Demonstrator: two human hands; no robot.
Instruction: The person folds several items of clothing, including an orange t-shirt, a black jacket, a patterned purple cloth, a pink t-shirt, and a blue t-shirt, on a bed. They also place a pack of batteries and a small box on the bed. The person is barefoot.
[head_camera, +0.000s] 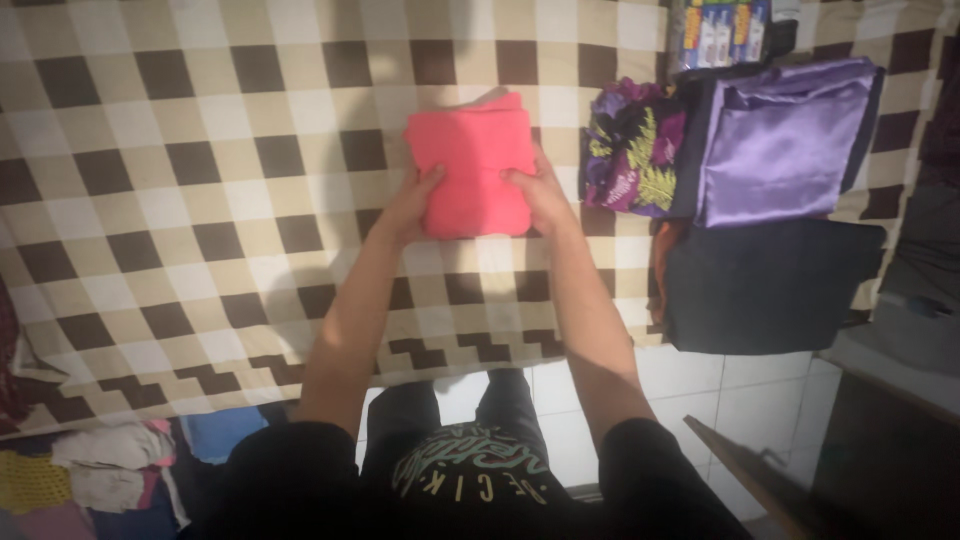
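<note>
A folded pink cloth (472, 160) lies on the checkered bedsheet (200, 180). My left hand (408, 208) grips its lower left edge, thumb on top. On the lower right edge sits my right hand (540, 195), fingers curled around the fold. Both arms reach forward from the bottom of the view.
To the right lie folded clothes: a purple floral piece (632, 150), a shiny lilac one (785, 140) and a dark one (765, 285). A flat packet (720, 30) sits at the top. Loose clothes (90, 470) are heaped at bottom left on the white tiled floor (740, 400).
</note>
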